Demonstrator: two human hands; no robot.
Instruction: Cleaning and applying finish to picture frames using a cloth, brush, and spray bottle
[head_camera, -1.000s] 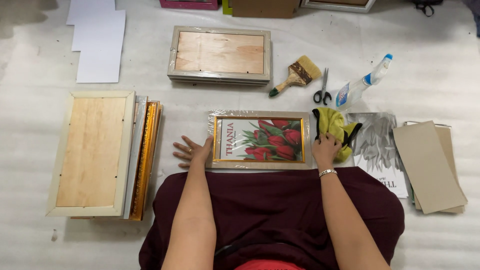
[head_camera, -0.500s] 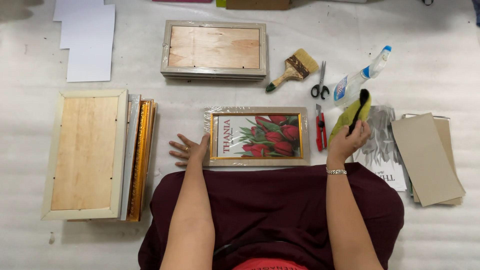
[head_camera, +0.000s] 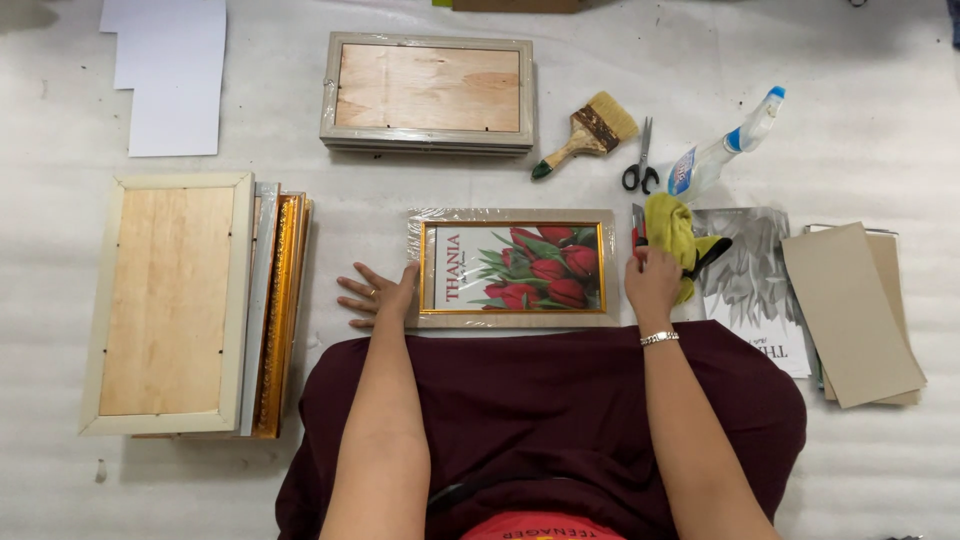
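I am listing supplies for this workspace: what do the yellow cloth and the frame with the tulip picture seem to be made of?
The yellow cloth, under the right hand, looks like soft microfibre: matte, limp, folded. The tulip picture frame, touched by the left hand, seems pale wood with a gilt inner edge, wrapped in glossy, wrinkled plastic film.

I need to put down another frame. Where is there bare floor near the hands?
Bare: between the white sheets and plywood-backed stack, and above the spray bottle. Crowded: right hand, yellow cloth, scissors, brush. Left hand fills the gap beside the tulip frame.
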